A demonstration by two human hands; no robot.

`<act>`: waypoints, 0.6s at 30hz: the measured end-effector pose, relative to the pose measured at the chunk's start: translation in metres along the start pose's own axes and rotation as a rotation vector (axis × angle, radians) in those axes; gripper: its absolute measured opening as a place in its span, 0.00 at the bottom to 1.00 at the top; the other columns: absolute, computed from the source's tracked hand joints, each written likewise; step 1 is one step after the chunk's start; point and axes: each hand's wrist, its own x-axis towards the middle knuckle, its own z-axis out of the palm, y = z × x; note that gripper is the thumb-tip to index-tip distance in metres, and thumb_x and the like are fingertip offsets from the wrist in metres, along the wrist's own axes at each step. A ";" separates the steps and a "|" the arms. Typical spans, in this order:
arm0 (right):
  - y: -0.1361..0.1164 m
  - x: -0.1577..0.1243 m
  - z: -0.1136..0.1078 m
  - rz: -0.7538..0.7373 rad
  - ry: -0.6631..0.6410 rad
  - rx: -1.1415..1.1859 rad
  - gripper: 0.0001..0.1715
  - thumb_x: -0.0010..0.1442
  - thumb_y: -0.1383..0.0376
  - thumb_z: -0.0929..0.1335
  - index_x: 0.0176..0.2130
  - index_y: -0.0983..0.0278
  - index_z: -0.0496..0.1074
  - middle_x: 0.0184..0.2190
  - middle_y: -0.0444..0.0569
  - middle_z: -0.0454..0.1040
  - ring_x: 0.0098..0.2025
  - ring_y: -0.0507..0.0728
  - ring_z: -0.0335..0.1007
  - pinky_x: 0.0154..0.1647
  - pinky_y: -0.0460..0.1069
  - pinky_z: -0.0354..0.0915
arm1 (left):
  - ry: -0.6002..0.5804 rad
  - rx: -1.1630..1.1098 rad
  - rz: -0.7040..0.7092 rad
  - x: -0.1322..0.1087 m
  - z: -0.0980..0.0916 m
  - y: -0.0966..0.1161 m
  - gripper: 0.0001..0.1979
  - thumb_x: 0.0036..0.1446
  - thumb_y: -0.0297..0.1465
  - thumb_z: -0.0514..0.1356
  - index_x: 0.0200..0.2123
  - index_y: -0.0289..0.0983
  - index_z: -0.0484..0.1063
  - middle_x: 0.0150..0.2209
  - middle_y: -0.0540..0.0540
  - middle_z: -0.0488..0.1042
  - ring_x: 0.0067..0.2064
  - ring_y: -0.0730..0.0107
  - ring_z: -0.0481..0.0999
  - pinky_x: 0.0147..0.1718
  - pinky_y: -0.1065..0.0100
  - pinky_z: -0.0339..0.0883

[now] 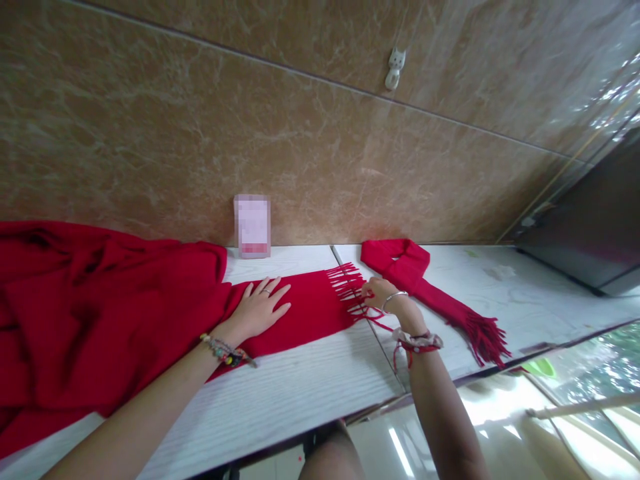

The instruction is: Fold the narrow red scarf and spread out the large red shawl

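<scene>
A red scarf [310, 303] lies flat across the white wood-grain table, its fringe [345, 283] spread toward the right. My left hand [257, 308] rests on the scarf with its fingers spread. At the fringed end, my right hand [379, 295] has its fingers drawn together on the fringe strands. A few strands trail below that hand. Just right of it lies a second red scarf [435, 297], folded over at the top, with its fringe hanging toward the table's front edge.
A large heap of red cloth [110, 313] covers the table's left side. A small pale card or box [253, 227], blurred out, leans on the brown marbled wall [300, 153]. A cat-shaped hook [395, 69] is on the wall. A dark appliance [590, 220] stands at the right.
</scene>
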 end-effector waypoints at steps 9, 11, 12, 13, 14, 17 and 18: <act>-0.015 0.002 -0.016 -0.172 0.025 0.033 0.17 0.52 0.76 0.61 0.37 0.61 0.73 0.42 0.50 0.70 0.45 0.56 0.64 0.44 0.48 0.60 | 0.010 -0.014 0.008 0.002 0.004 -0.002 0.25 0.61 0.41 0.43 0.60 0.43 0.52 0.63 0.44 0.48 0.63 0.56 0.46 0.56 0.48 0.45; -0.030 0.001 -0.014 -0.278 -0.008 0.049 0.16 0.52 0.75 0.62 0.37 0.61 0.73 0.43 0.49 0.69 0.45 0.54 0.64 0.46 0.47 0.59 | 0.008 -0.013 0.006 0.002 0.004 -0.002 0.25 0.61 0.41 0.43 0.60 0.43 0.53 0.63 0.44 0.48 0.63 0.56 0.46 0.56 0.48 0.45; -0.036 0.001 -0.011 -0.305 -0.040 0.045 0.15 0.52 0.74 0.63 0.36 0.61 0.73 0.42 0.48 0.70 0.44 0.54 0.64 0.46 0.46 0.59 | 0.004 -0.013 0.004 0.002 0.004 -0.002 0.25 0.61 0.41 0.43 0.60 0.43 0.52 0.63 0.44 0.48 0.63 0.56 0.46 0.56 0.48 0.45; -0.040 0.001 -0.008 -0.307 -0.077 0.033 0.13 0.51 0.73 0.64 0.35 0.61 0.74 0.40 0.47 0.71 0.43 0.53 0.65 0.45 0.46 0.59 | 0.001 -0.012 0.002 0.002 0.004 -0.002 0.25 0.61 0.41 0.43 0.60 0.43 0.52 0.63 0.44 0.48 0.63 0.56 0.46 0.56 0.48 0.44; -0.041 0.001 -0.006 -0.283 -0.104 0.017 0.11 0.50 0.72 0.65 0.33 0.61 0.74 0.38 0.47 0.72 0.41 0.54 0.66 0.43 0.46 0.60 | 0.000 -0.010 0.001 0.002 0.004 -0.002 0.25 0.61 0.41 0.43 0.60 0.43 0.52 0.63 0.44 0.49 0.63 0.56 0.46 0.56 0.49 0.44; -0.028 0.000 -0.002 -0.124 -0.115 -0.056 0.11 0.51 0.72 0.63 0.31 0.64 0.74 0.34 0.51 0.74 0.37 0.58 0.67 0.39 0.52 0.61 | 0.004 -0.010 0.000 0.002 0.004 -0.002 0.25 0.61 0.41 0.44 0.60 0.43 0.53 0.63 0.44 0.49 0.63 0.56 0.46 0.57 0.49 0.43; -0.020 0.000 -0.003 -0.053 -0.102 -0.084 0.12 0.51 0.73 0.62 0.32 0.66 0.74 0.34 0.54 0.74 0.37 0.60 0.68 0.39 0.54 0.61 | 0.003 -0.013 -0.001 0.002 0.003 -0.002 0.25 0.61 0.41 0.44 0.60 0.43 0.53 0.63 0.45 0.49 0.63 0.56 0.46 0.57 0.49 0.43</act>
